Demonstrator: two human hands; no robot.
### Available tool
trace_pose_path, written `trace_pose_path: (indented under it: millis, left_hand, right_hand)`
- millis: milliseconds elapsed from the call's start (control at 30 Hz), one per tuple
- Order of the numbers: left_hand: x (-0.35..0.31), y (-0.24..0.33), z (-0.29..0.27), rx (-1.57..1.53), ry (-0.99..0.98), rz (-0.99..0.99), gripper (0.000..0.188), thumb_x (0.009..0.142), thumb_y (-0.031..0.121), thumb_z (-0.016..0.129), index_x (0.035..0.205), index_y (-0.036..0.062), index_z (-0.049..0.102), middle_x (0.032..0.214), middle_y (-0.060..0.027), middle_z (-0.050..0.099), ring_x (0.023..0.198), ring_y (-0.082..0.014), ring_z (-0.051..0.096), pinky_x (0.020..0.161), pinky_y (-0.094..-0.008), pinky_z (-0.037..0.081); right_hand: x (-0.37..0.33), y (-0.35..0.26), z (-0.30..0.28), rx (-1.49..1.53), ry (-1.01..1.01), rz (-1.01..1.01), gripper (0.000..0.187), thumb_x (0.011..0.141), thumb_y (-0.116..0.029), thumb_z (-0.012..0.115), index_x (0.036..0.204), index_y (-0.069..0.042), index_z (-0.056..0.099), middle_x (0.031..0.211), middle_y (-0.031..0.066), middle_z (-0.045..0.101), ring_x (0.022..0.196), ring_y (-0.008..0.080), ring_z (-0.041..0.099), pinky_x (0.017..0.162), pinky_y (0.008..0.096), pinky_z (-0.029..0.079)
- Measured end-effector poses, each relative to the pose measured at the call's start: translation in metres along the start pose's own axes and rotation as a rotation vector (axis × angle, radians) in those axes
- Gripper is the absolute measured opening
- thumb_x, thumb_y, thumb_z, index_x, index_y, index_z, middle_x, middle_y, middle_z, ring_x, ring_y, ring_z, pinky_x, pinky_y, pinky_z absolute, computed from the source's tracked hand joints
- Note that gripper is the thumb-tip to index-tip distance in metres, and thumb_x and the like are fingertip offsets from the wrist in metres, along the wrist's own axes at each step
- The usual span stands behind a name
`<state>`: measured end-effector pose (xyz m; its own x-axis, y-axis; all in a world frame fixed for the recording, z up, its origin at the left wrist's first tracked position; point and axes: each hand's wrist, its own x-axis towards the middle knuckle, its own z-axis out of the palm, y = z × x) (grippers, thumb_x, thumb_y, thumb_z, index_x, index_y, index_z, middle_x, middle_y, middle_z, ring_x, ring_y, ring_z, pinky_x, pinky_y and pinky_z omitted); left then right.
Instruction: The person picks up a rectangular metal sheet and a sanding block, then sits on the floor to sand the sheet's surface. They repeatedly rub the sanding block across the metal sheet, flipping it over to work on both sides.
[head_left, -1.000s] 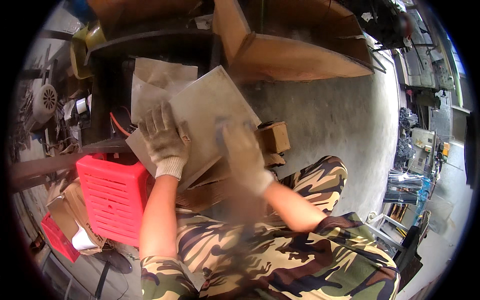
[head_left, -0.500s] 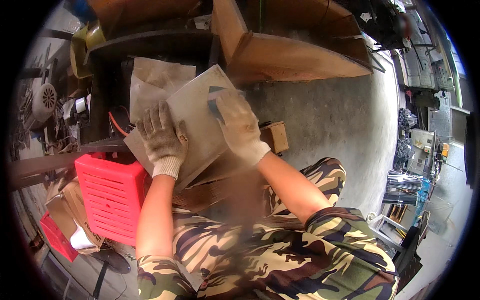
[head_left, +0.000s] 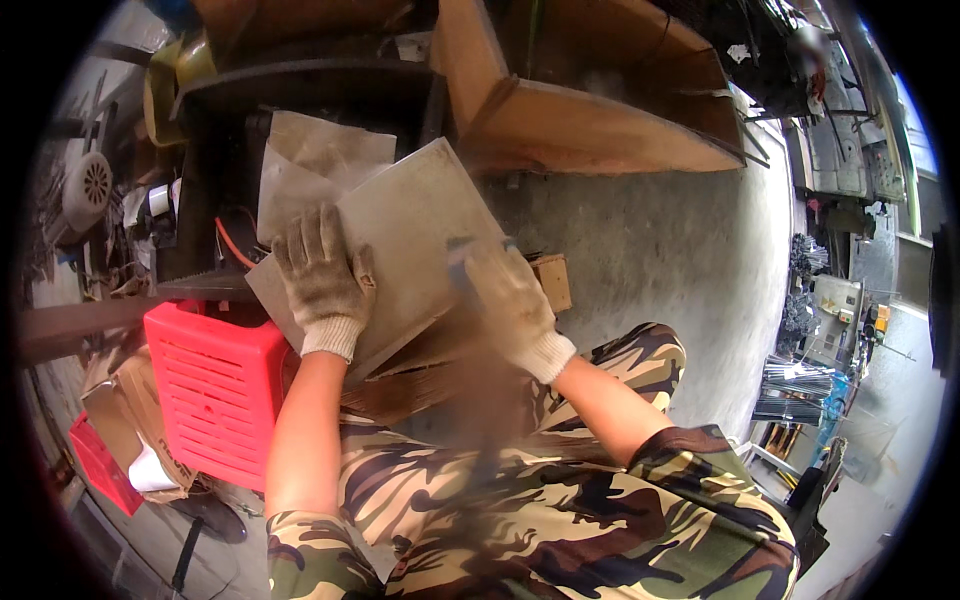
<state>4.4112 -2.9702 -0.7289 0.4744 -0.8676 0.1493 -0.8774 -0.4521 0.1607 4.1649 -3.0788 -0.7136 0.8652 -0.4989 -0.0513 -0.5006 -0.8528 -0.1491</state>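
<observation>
A flat grey-beige panel [head_left: 420, 215] lies tilted in front of me, partly over a brown sheet [head_left: 312, 155]. My left hand [head_left: 322, 265], in a knitted work glove, rests flat on the panel's left part with its fingers stretched out. At the panel's right edge is my gloved right hand [head_left: 515, 305], smeared by motion. Its fingers press on a dark blue-grey pad [head_left: 460, 255], which shows only in part; whether it is sandpaper or a scouring pad I cannot tell. Below the panel, brown cardboard [head_left: 400, 392] shows above my lap.
A red plastic stool [head_left: 215, 385] stands to the left, with an open cardboard box [head_left: 135, 400] beyond it. Behind the panel is a dark bin [head_left: 300, 85]. A large brown carton [head_left: 610, 125] sits at the back, and a small cardboard box [head_left: 552, 283] lies right of my hand.
My right hand has slid with the pad down and to the right, from the panel's upper part to its right edge. My left hand stays in place on the panel.
</observation>
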Motion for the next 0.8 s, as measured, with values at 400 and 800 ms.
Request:
trace_pose_path:
  millis: [400, 800]
  left_hand:
    - [-0.003, -0.002, 0.004, 0.046, -0.059, -0.009, 0.070, 0.098, 0.039, 0.055, 0.156, 0.0025, 0.038, 0.151, -0.0211, 0.047, 0.145, -0.0386, 0.037, 0.125, -0.0559, 0.019]
    - [-0.006, -0.006, 0.001, 0.032, -0.059, -0.029, 0.068, 0.098, 0.037, 0.054, 0.155, 0.0030, 0.039, 0.151, -0.0194, 0.048, 0.145, -0.0387, 0.038, 0.125, -0.0559, 0.020]
  right_hand:
    - [0.002, 0.005, -0.002, 0.163, -0.035, -0.016, 0.052, 0.091, -0.012, 0.058, 0.141, 0.002, 0.055, 0.148, 0.0199, 0.055, 0.146, 0.0345, 0.042, 0.125, 0.0463, 0.029]
    - [0.043, -0.020, 0.010, 0.014, 0.018, -0.089, 0.051, 0.100, -0.011, 0.045, 0.151, -0.002, 0.048, 0.156, 0.0157, 0.050, 0.145, 0.0267, 0.046, 0.123, 0.0400, 0.034]
